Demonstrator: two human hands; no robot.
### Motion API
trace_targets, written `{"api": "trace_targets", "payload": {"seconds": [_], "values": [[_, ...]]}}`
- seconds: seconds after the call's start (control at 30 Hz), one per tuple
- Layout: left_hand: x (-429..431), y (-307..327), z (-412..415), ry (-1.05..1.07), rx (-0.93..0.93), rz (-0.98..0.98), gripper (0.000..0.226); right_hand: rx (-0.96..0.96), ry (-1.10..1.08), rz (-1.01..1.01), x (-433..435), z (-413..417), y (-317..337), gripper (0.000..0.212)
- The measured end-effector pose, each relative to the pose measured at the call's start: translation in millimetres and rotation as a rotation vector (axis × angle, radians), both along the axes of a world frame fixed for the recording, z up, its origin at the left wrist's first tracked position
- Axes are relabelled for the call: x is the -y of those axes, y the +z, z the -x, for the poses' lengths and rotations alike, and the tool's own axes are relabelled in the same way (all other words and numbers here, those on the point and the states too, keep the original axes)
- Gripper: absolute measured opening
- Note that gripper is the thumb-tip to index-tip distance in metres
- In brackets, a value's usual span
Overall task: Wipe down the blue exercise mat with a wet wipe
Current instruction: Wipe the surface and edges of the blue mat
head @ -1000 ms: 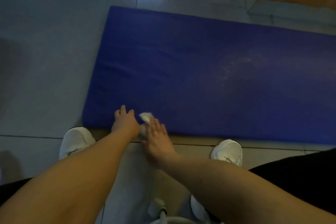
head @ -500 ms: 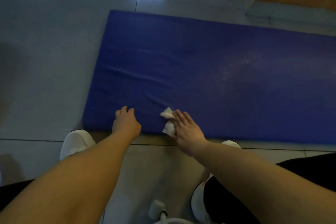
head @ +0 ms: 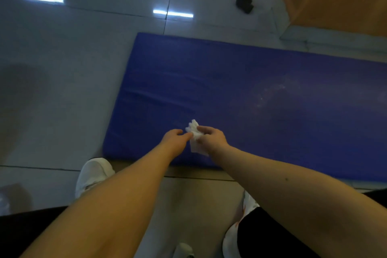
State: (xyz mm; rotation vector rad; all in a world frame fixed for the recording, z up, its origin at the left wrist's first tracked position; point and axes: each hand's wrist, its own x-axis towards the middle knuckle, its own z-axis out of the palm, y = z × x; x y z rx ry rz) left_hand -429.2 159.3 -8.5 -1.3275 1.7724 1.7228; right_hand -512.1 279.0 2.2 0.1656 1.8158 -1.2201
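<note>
The wet wipe (head: 194,134) is bunched between both my hands over the near left part of the blue exercise mat (head: 261,73), not far in from the mat's near edge. I cannot tell whether it touches the surface or hangs just above it. My right hand (head: 212,139) has its fingers (head: 204,130) curled round the right side of the wad, and my left hand (head: 174,139) brings its fingertips together on the left edge, seemingly nipping it. So neither hand is spread; both are narrow and holding the wipe. I judge the wipe to be light, limp and damp, with no stiffness of its own, so it will crumple or roll under a sliding palm unless I open it out and flatten it first. It is best taken by two opposite edges to spread it, then pressed flat under straight fingers. The mat looks thick, padded and smooth-skinned, lying flat on the tiled floor (head: 62,94). Its cover shows shallow creases near the left end, so it may ruck up or creep under a hard push. A pale, dusty-looking patch (head: 270,92) sits further right, well apart from my hands.
</note>
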Motion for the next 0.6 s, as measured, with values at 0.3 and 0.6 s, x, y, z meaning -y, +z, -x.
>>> {"api": "trace_targets", "payload": {"seconds": [0.3, 0.6], "values": [[5, 1, -5, 0.098, -0.024, 0.013, 0.045, 0.125, 0.015, -0.088, 8, -5, -5, 0.052], [7, -7, -11, 0.127, 0.043, 0.068, 0.011, 0.125, -0.082, -0.193, 15, -8, -10, 0.02]]}}
